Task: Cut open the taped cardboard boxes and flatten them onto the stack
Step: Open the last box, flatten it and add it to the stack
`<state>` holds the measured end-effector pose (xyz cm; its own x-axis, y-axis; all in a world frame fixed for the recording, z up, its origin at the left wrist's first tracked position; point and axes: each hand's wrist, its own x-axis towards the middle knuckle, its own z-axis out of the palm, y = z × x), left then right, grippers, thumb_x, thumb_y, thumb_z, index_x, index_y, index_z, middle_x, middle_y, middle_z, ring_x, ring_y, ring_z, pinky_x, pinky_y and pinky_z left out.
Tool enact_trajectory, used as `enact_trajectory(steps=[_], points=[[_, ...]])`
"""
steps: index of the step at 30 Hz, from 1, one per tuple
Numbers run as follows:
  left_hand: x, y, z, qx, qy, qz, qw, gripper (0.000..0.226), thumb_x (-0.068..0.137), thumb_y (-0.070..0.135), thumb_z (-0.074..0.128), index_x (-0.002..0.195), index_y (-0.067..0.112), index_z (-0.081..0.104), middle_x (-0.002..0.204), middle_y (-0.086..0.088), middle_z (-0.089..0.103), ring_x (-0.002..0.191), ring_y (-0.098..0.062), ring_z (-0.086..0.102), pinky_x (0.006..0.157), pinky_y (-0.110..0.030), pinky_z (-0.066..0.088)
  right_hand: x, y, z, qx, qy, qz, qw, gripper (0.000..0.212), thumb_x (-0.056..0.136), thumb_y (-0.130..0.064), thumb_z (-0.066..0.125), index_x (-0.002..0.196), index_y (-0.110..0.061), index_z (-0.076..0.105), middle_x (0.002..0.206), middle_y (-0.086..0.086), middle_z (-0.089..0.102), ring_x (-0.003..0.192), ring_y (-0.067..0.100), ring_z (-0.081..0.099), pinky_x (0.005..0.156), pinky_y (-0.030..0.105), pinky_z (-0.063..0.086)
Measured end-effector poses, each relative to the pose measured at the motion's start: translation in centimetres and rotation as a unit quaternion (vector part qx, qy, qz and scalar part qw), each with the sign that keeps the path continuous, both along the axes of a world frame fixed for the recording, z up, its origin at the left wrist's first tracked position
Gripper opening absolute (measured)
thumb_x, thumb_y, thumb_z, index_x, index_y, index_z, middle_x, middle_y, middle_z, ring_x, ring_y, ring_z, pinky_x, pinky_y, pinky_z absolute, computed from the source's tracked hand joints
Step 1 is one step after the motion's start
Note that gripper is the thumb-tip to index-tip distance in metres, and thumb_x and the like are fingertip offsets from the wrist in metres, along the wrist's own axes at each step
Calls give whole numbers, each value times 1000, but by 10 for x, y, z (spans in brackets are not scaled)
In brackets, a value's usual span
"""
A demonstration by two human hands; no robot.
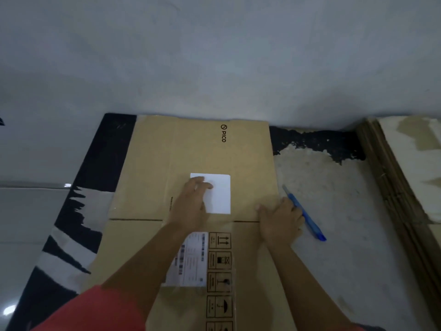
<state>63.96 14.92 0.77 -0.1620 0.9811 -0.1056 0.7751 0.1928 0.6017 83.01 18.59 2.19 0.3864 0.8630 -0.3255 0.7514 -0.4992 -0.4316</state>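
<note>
Box (152, 163): lay flattened on mat, far edge against wall, near end running out of view at the bottom.
Box marks: PICO logo (223, 133) near far edge; white sheet (222, 197) stuck mid-panel; printed label (191, 259) and column of handling symbols (219, 261) on near panel.
Crease: ran straight across box between white sheet and printed label.
Left hand (193, 201): rested palm down on box, fingertips on left part of white sheet, fingers slightly bent, gripped nothing.
Right hand (280, 220): pressed flat at right edge of box, right on the crease, fingers straight and released, held nothing.
Cutter (310, 223): blue, lay on mat just right of box, tip pointed away, body angled back toward the right; ran right alongside right hand, contact could not be told.
Stack (396, 187): flattened cardboard along right side, layered brown edges showing, pale top sheet with tape patches; apart from box, with cutter between.
Mat (95, 163): dark with worn pale patches, under box and cutter.
Wall (214, 56): plain grey, filled upper half.
Sleeve (95, 309): red, on left arm, bottom left.
Floor (23, 211): glossy pale tile left of mat.
</note>
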Motion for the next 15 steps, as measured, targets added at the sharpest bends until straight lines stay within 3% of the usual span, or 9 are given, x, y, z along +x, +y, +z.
enact_trajectory(steps=[3,5,7,9,12,15], points=[[-31,-27,3,-25,104,119,987,46,90,39,61,129,19,49,146,-7,34,136,-28,30,110,-45,27,5,11,-1,-45,40,-27,998,76,73,-49,73,133,-13,45,136,15,43,126,34,39,104,47,36],[-47,-42,9,-107,142,218,960,75,78,64,63,134,21,35,149,-11,25,139,-33,21,110,-56,22,11,16,-9,-53,61,-24,996,82,57,-60,74,122,-15,55,124,14,56,113,34,52,96,49,45],[-58,-51,11,-189,107,300,929,116,65,78,64,148,17,10,158,-14,7,145,-35,7,113,-59,15,22,22,-34,-49,77,-15,996,89,44,-67,70,117,-16,59,116,13,61,104,33,58,89,50,50],[-64,-55,9,-209,81,354,908,139,52,82,69,150,15,-3,158,-16,7,145,-38,9,115,-58,17,18,18,-16,-46,88,-4,995,84,51,-61,75,119,-13,61,115,13,64,103,32,61,88,47,52],[-72,-52,7,-212,73,385,895,147,39,81,76,149,15,2,150,-21,20,138,-42,24,110,-57,25,17,20,4,-54,147,-12,988,66,68,-37,83,121,-3,61,115,14,66,102,30,63,87,38,53],[-84,-46,9,-236,63,394,886,146,34,77,80,146,12,12,144,-22,26,133,-40,30,108,-56,30,24,27,6,-67,221,-35,972,62,69,-23,84,120,2,60,115,14,65,104,32,62,93,42,51]])
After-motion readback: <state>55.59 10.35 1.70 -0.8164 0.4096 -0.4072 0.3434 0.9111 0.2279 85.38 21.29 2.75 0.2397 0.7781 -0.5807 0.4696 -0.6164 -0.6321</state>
